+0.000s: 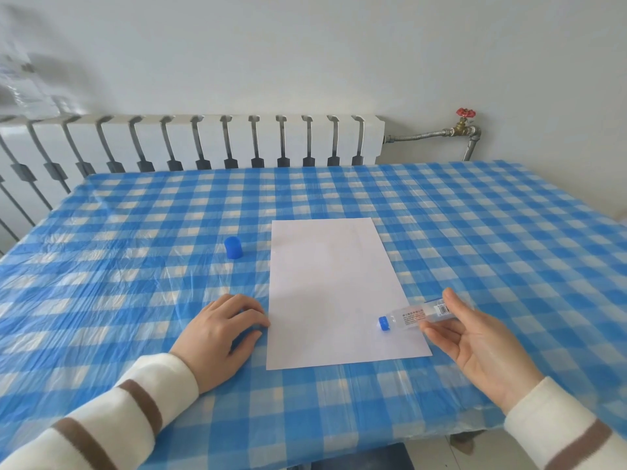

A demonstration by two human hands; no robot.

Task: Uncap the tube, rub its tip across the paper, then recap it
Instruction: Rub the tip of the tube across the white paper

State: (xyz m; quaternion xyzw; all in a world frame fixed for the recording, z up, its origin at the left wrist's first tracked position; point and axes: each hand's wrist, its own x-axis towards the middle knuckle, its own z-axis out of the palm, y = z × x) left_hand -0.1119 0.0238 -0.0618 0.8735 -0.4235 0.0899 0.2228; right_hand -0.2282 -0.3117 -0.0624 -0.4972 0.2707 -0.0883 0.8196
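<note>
My right hand (pixel 475 337) pinches the clear tube (pixel 412 316) between thumb and fingers near its back end, palm turned up, holding it low over the lower right corner of the paper (pixel 336 293). The tube's blue tip (pixel 383 323) points left, over the sheet; I cannot tell whether it touches. My left hand (pixel 220 329) rests palm down on the worktop (pixel 135 232), fingers loosely curled around nothing, their tips at the paper's left edge. The white sheet lies flat in the middle of the blue checked plastic cover. The blue cap (pixel 233 247) stands upright on the worktop left of the paper, apart from it and beyond my left hand. A white radiator (pixel 190 140) runs along the wall behind.
</note>
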